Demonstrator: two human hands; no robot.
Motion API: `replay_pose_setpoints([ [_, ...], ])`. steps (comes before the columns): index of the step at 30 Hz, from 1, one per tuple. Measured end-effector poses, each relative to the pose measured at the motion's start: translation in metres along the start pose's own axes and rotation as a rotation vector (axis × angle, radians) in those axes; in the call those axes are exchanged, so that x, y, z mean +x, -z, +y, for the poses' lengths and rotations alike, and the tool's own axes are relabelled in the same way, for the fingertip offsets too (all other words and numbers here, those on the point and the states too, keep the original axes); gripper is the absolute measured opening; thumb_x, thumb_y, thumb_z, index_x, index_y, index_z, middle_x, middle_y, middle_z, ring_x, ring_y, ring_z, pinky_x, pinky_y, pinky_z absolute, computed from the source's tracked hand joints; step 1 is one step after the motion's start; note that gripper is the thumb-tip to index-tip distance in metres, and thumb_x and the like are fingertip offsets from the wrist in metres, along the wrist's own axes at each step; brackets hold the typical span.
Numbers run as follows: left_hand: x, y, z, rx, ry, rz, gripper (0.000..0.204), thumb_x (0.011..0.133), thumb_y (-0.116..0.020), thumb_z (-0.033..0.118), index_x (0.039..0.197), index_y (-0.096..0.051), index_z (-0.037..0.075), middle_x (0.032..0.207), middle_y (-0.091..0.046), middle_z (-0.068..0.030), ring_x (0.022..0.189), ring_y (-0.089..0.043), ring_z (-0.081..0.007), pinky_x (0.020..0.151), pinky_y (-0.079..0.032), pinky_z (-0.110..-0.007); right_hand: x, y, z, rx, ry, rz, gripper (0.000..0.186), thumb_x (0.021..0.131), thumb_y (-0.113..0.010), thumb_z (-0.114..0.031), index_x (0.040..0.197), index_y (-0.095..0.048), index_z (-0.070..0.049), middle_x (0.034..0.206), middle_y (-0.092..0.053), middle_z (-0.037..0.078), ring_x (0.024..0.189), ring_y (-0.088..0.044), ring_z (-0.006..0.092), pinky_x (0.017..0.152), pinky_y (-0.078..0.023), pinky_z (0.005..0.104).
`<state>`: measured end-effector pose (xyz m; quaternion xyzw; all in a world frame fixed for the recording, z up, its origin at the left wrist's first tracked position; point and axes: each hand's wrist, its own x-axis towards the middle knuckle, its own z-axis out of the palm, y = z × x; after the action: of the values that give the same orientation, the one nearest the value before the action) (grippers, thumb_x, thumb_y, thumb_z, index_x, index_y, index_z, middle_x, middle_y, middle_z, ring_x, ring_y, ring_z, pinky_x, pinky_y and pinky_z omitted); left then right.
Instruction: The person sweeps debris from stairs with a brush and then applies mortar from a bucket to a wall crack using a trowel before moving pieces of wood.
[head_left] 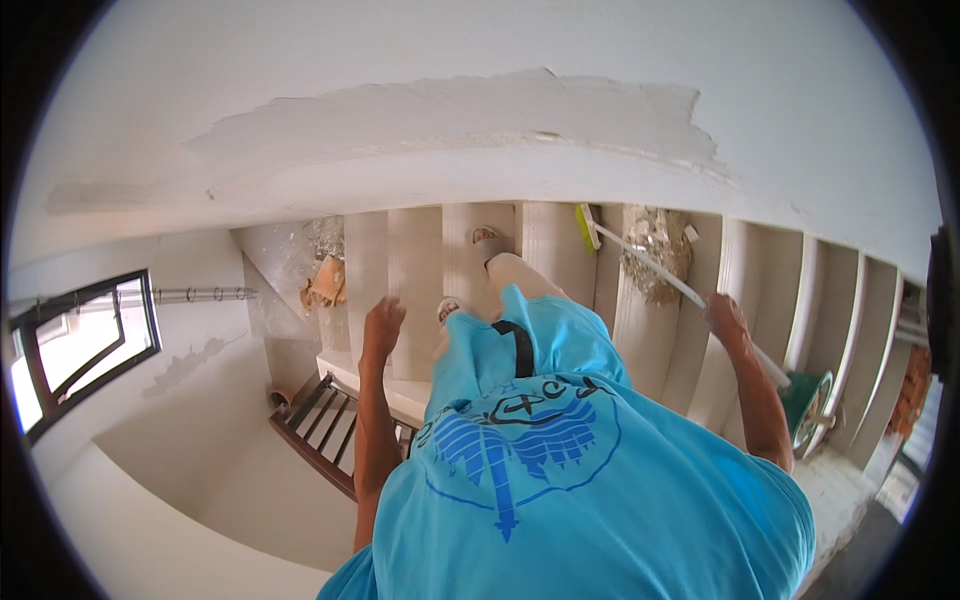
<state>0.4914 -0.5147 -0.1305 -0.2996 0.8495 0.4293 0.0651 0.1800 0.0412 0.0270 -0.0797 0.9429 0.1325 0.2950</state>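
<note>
From up here, looking down through my head camera, I have the broom [660, 271] in my right hand [727, 316], its fingers wrapped around the white handle. The handle slants across the stairs [645, 345]: its lime-green head [583, 226] lies up by the wall [480, 190], just left of a heap of debris [663, 236], and its other end passes beyond my hand toward a green object [800, 400] at the right, which I can't make out well. Part of the handle runs across my view of the debris, which is spread over a step.

My left hand [384, 325] hangs over the steps to the left of my legs, well apart from the broom. I see nothing in it; its fingers look bent inward, but I can't tell whether they are pressed together.

Both my sandals [487, 234] are on the stairs, between my left hand and the broom head. Farther left, an orange-brown scrap [326, 281] lies amid more rubble [323, 236]. A dark railing [318, 420] stands below that, and a dark-framed window [90, 345] is at the far left.
</note>
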Motion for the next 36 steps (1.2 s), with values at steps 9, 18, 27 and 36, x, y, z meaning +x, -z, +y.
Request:
replay_pose_setpoints([
  [9,-0.199,-0.014,-0.192,-0.02,0.562,-0.336,0.033,0.083,-0.058,0.021,0.109,-0.06,0.0,0.09,-0.064,-0.0167,0.079,-0.062,-0.0294,0.069,-0.049,-0.037,-0.069,0.028,-0.026,-0.063,-0.08,0.154,0.022,0.085,-0.057,-0.016,0.102,-0.071,-0.02,0.097,-0.066,0.014,0.088,-0.065,0.0339,0.078,-0.053,0.0434],
  [18,-0.159,0.085,-0.208,-0.167,0.643,-0.253,0.037,0.086,-0.058,0.021,0.114,-0.058,-0.002,0.092,-0.063,-0.0064,0.077,-0.059,-0.0156,0.065,-0.047,-0.028,-0.143,0.003,-0.023,-0.223,0.053,-0.135,0.017,0.075,-0.065,-0.009,0.09,-0.073,-0.013,0.089,-0.068,0.012,0.088,-0.066,0.0304,0.076,-0.054,0.0421],
  [27,-0.074,0.117,-0.094,-0.236,0.35,-0.202,0.042,0.086,-0.059,0.025,0.12,-0.056,0.0,0.1,-0.062,-0.0093,0.089,-0.06,-0.0145,0.072,-0.045,-0.023,-0.171,-0.12,-0.06,-0.372,0.217,-0.343,0.011,0.074,-0.066,-0.009,0.082,-0.073,-0.008,0.085,-0.07,0.012,0.084,-0.069,0.03,0.068,-0.057,0.04],
  [36,-0.099,0.082,-0.163,-0.228,0.426,-0.366,0.026,0.089,-0.055,0.015,0.112,-0.059,0.003,0.087,-0.064,-0.0072,0.068,-0.062,-0.014,0.053,-0.045,-0.02,-0.165,-0.169,-0.068,-0.423,0.25,-0.096,0.007,0.073,-0.065,-0.009,0.075,-0.073,-0.008,0.074,-0.07,0.008,0.076,-0.07,0.0259,0.06,-0.057,0.0377],
])
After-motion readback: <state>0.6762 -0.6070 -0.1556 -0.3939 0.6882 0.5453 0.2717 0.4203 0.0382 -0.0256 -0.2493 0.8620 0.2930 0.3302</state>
